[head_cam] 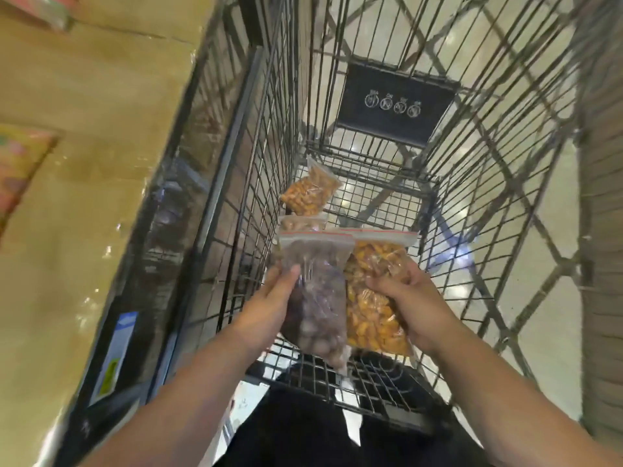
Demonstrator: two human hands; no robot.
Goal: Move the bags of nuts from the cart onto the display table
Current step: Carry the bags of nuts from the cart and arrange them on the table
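The table (77, 170) occupies the 9 o'clock side, its top wrapped in clear film, with a colourful packet (20, 166) lying on it. The cart (256, 136) stands just beside it. The left hand (269, 311) has its fingers closed on the dark bag (317, 298). The right hand (414, 305) has its fingers closed on the orange bag (374, 298). Both bags are held above the cart floor, touching each other. To do the step well, the person lifts both clear of the cart's left wall, then swings toward 9 o'clock. That wall stands in the way. Two more bags remain at 12 o'clock: a small bag (308, 192) and a partly hidden one (301, 223).
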